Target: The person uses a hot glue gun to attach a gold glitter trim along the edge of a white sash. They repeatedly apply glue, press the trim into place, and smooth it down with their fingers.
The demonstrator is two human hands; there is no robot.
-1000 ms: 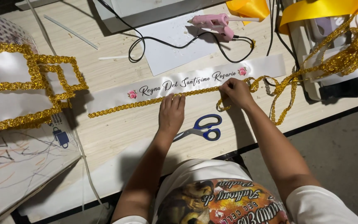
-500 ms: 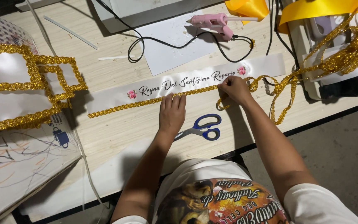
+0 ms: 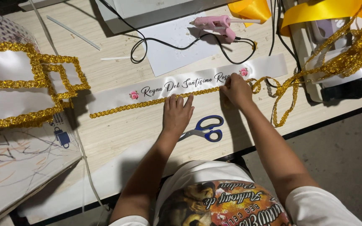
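Fingers of the left hand [image 3: 177,113] lie flat and spread, pressing the glittery gold braided trim [image 3: 147,103] against the lower edge of the long white satin sash [image 3: 109,99]. Just beside it, the right hand [image 3: 236,90] pinches the same trim onto the sash. Blue-handled scissors [image 3: 204,129] lie untouched by the left wrist; a pink glue gun [image 3: 216,24] rests well beyond both hands.

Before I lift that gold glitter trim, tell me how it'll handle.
Probably floppy: the gold trim loops and tangles loosely at the right. Likely light, since it lies flat under the left hand and right hand. It may snag, as its surface looks rough.
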